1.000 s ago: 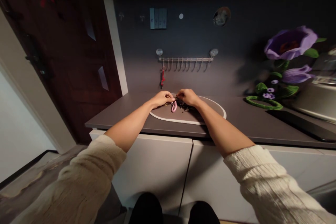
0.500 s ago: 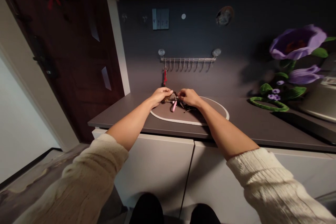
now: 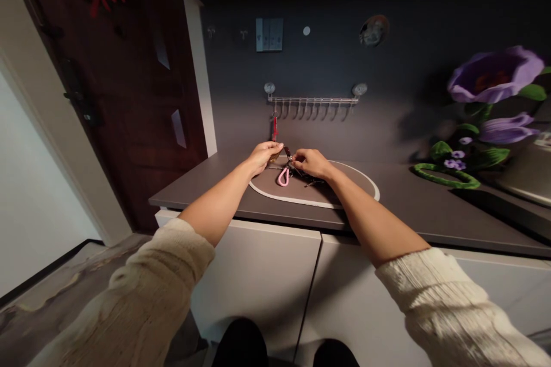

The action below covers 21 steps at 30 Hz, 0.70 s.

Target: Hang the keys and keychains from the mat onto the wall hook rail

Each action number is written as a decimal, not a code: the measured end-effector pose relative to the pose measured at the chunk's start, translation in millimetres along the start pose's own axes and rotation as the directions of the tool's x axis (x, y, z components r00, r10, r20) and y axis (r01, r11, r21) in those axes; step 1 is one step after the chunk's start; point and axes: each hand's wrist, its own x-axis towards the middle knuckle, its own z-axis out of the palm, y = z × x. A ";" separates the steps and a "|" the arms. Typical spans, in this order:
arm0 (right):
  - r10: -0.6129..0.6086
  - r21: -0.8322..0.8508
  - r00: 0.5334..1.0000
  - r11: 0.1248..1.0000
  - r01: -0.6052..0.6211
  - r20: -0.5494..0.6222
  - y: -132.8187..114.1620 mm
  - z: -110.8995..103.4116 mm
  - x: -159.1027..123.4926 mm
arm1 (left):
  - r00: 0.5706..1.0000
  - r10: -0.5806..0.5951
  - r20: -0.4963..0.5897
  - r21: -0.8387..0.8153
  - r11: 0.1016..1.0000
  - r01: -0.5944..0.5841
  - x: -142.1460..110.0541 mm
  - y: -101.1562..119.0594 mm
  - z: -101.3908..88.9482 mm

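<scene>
Both my hands meet over an oval grey mat (image 3: 344,198) with a white rim on a dark counter (image 3: 413,206). My left hand (image 3: 264,156) is closed in a pinch on a small key-like piece. My right hand (image 3: 310,161) pinches the top of a key bunch (image 3: 306,176), from which a pink loop strap (image 3: 283,176) hangs down to the mat. The rest of the dark keys lie under my right hand, partly hidden.
A metal hook rail (image 3: 313,101) is on the wall behind, with a red tag (image 3: 275,127) hanging from its left hook. Purple artificial flowers (image 3: 486,109) stand at the right. A dark wooden door (image 3: 116,86) is at the left; white cabinet doors (image 3: 267,281) sit below the counter.
The hands have lifted the key bunch slightly. The pink strap, which lay bunched between the hands, now hangs open as a loop.
</scene>
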 end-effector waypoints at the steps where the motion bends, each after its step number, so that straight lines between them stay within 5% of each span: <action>1: -0.008 0.002 1.000 1.000 0.008 -0.008 -0.5 -0.3 -0.3 | 1.000 0.001 -0.006 0.001 1.000 -0.001 0.9 -0.3 -0.8; 8: 0.015 0.112 0.996 0.994 -0.005 -0.086 -7.3 -4.2 -0.7 | 0.986 0.012 -0.164 0.018 1.000 -0.010 4.4 -0.2 -5.1; 14: 0.014 0.242 0.988 0.970 0.025 -0.156 -8.3 -5.0 1.0 | 0.934 0.031 -0.355 0.164 0.986 0.030 2.0 4.4 -5.3; 21: 0.039 0.372 0.971 0.927 0.053 -0.235 -5.2 -2.1 5.6 | 0.943 0.070 -0.327 0.326 0.945 0.043 -4.2 5.9 -0.2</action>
